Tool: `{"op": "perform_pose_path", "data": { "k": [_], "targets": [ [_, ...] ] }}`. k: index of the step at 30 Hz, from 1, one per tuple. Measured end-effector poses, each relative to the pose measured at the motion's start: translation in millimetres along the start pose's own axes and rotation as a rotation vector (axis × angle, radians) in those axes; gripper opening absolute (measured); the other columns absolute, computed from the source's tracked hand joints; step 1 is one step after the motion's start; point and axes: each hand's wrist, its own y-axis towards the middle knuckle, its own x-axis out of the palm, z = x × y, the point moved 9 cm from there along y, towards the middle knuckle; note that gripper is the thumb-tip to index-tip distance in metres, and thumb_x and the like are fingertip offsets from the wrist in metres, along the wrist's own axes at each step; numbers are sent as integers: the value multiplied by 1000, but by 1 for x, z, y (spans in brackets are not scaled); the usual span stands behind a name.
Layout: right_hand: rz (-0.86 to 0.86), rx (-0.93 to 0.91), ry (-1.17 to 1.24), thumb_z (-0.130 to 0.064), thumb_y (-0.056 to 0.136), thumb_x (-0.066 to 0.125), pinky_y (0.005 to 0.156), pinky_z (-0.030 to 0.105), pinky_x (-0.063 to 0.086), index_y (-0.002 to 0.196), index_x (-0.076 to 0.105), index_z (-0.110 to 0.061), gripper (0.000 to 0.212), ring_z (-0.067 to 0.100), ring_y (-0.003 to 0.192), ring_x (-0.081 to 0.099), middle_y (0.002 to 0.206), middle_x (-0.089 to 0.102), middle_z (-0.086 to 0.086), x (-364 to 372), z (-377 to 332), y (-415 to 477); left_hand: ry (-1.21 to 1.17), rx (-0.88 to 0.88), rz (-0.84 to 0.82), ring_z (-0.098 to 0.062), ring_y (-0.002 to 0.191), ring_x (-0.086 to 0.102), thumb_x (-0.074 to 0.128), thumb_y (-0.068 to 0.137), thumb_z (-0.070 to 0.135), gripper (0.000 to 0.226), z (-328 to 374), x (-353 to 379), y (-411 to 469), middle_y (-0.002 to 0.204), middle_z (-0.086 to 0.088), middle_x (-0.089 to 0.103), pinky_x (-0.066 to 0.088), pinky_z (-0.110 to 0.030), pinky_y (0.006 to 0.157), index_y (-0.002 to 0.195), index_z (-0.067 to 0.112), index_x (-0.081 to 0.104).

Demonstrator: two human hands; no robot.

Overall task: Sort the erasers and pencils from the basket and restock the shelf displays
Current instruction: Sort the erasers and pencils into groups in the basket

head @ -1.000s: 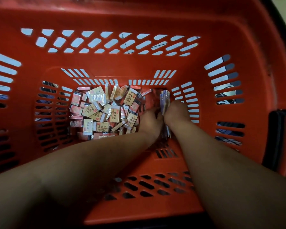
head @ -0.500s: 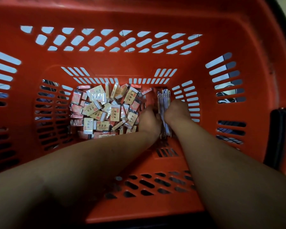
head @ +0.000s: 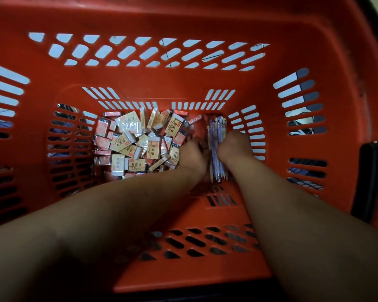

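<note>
Both my arms reach deep into a red plastic basket (head: pixel 205 81). On its floor at the left lies a heap of several boxed erasers (head: pixel 138 142) in cream and orange sleeves. At the right of the floor lies a bundle of pale purple pencils (head: pixel 216 144), lined up lengthwise. My left hand (head: pixel 192 155) and my right hand (head: pixel 234 147) flank this bundle, fingers curled in against its two sides. The fingertips are hidden under the backs of the hands.
The basket's slotted walls rise on every side and leave little room. A black handle (head: pixel 369 177) hangs at its right rim. Pale floor shows through the slots.
The hands have stayed at the pencils. The bundle looks a little tighter and straighter between them than one second ago.
</note>
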Motion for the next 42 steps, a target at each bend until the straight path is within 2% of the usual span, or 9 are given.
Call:
{"op": "perform_pose_path", "data": {
  "k": [6,10,15,23,29,32,36,39,42],
  "targets": [
    [15,3,31,-14,101,55,76,33,49,121,60,-2,24,29,106,64,119,64,15,0,2,0,-5,-1,14,-28,95,66,67,94,22,17,3,5,1,97,-12,73,42,-25,77,98,6,70],
    [30,-3,61,-17,102,55,73,32,47,118,62,-3,23,28,99,64,116,65,15,-2,2,2,-28,5,49,-34,99,64,65,97,34,33,7,4,2,103,-18,69,48,-37,81,105,2,62],
    [47,-11,39,-19,102,56,73,31,44,117,63,-2,24,30,102,64,111,64,13,-4,0,4,-14,26,37,-38,106,62,65,97,34,39,8,3,2,112,-21,67,48,-39,86,114,0,59],
    [125,-169,-136,-15,101,54,94,39,52,124,61,-3,27,36,117,61,129,61,18,-20,-30,5,69,55,-45,-38,113,60,70,93,32,50,13,0,2,121,-21,64,47,-38,90,126,-1,52],
    [200,-231,-185,-28,105,49,97,41,47,132,56,-11,34,35,124,56,135,56,14,-31,-46,4,233,85,-115,-38,114,62,72,91,36,54,19,-9,0,122,-21,65,50,-38,93,128,1,54],
    [130,-336,-90,-26,99,58,89,34,47,123,64,-11,28,32,114,61,126,63,13,-19,-57,12,422,168,-228,-39,112,62,67,95,28,39,32,-14,-10,118,-23,67,48,-37,91,122,0,62],
    [-51,-378,-78,-17,92,65,80,28,49,105,71,-4,19,30,102,66,111,71,15,3,-63,12,660,304,-524,-30,89,64,67,95,28,26,30,-19,-40,97,-13,68,44,-31,76,100,3,66],
    [-222,-348,-87,-14,91,69,92,40,57,107,68,-1,21,32,101,70,109,71,18,27,-58,8,910,401,-662,-24,85,59,63,97,36,29,18,-38,-63,100,-5,64,42,-28,72,104,8,65],
    [-358,-225,52,-4,82,80,81,46,63,101,62,-2,26,33,86,75,100,71,20,45,-45,6,1111,345,-675,-31,94,63,53,100,40,33,0,-67,-69,109,-12,65,42,-30,70,109,10,64]
  ]
}}
